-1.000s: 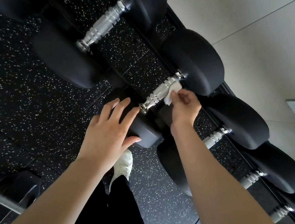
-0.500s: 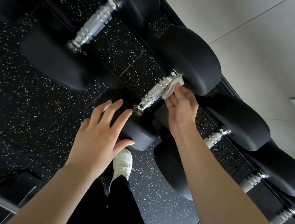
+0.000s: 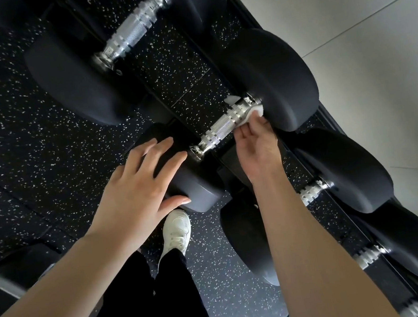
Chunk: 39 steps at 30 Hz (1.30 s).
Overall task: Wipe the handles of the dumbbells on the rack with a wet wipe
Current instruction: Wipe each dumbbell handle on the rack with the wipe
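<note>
One handle in progress: small white crumpled wet wipe [image 3: 254,115] is wrapping the far end of the knurled chrome dumbbell handle [image 3: 221,129], mid-rack.
Right hand [image 3: 257,147] is pinching the wipe against it; left hand [image 3: 138,190], fingers spread, is pressing the near black rubber head [image 3: 197,191]. Neighbouring handles [image 3: 134,29]: wiped or not, cannot tell; lowest one is running out of frame.
</note>
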Each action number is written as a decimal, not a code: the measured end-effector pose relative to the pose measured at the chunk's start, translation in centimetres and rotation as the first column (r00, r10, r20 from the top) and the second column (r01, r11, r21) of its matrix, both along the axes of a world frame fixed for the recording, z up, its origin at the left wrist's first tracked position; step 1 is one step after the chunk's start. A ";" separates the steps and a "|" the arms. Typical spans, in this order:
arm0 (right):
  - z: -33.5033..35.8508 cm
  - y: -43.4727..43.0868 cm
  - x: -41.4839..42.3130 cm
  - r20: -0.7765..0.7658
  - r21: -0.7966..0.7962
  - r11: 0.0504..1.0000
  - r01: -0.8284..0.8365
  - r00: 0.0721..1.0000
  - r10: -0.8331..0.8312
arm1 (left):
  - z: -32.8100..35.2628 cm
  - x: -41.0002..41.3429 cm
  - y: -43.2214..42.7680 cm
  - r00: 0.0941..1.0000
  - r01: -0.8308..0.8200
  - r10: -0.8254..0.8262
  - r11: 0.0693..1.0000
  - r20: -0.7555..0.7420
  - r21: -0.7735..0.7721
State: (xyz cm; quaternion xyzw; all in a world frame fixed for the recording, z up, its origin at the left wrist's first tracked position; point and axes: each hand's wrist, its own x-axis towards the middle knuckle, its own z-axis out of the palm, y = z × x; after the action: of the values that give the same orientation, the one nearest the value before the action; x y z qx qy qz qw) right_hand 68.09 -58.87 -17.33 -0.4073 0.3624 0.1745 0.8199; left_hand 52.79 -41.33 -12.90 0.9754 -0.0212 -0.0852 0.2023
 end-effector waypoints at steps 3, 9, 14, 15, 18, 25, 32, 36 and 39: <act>-0.4 -0.7 -0.1 0.007 0.054 0.994 -0.098 0.995 0.097 | -0.1 -0.1 0.0 1.000 -0.002 0.002 1.000 0.011 0.001; -1.3 -1.0 -2.1 -0.023 0.025 0.956 -0.293 0.956 0.293 | 0.0 -0.2 -0.1 1.000 -0.012 0.012 1.000 0.015 -0.012; -1.5 -0.3 -4.4 -0.071 -0.001 0.914 -0.406 0.912 0.405 | 0.0 -0.2 -0.1 1.000 -0.014 0.014 1.000 0.017 -0.007; -1.5 -0.2 -4.7 -0.075 -0.008 0.909 -0.417 0.907 0.415 | 0.0 -0.2 -0.1 1.000 -0.014 0.014 1.000 0.015 -0.006; -1.1 0.0 -4.8 -0.083 -0.054 0.892 -0.448 0.892 0.443 | 0.0 -0.2 -0.1 1.000 -0.015 0.015 1.000 0.011 -0.006; 0.1 0.2 -5.3 -0.090 -0.264 0.812 -0.521 0.851 0.517 | 0.2 -0.2 -0.1 0.999 -0.023 0.024 0.999 0.035 -0.025; 1.1 0.7 -6.8 -0.084 -0.684 0.523 -0.508 0.768 0.635 | 0.1 -0.2 -0.1 0.998 -0.047 0.048 0.998 0.029 -0.038; 1.6 1.3 -7.1 -0.101 -0.798 0.372 -0.475 0.713 0.694 | -0.1 -0.3 -0.1 0.998 -0.061 0.062 0.997 0.031 -0.044; 2.1 2.2 -6.6 -0.067 -0.851 0.329 -0.410 0.706 0.705 | -0.2 -0.4 -0.1 0.997 -0.073 0.074 0.996 0.027 -0.051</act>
State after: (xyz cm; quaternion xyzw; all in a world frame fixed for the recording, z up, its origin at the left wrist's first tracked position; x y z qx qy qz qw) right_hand 61.48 -56.67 -15.26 -0.8590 0.0974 0.1929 0.4641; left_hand 52.42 -41.45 -13.07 0.9713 0.0096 -0.0630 0.2292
